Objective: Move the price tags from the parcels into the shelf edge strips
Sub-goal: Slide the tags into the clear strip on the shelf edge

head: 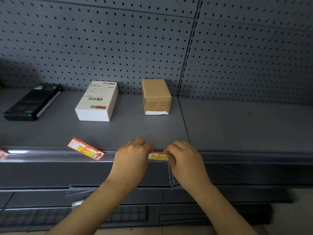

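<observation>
A red, white and yellow price tag (157,156) sits at the clear shelf edge strip (55,156), in front of the brown cardboard parcel (156,96). My left hand (133,156) pinches its left end and my right hand (183,157) pinches its right end; only its middle shows. A second price tag (86,148) lies askew across the shelf's front edge, below the white parcel (98,101). A third tag (3,153) shows partly at the far left of the strip. A black parcel (32,102) lies at the left.
The grey shelf (237,126) runs wide to the right of the cardboard parcel. A perforated back panel (118,44) rises behind the parcels. Lower shelves (118,197) and dark trays lie below my forearms.
</observation>
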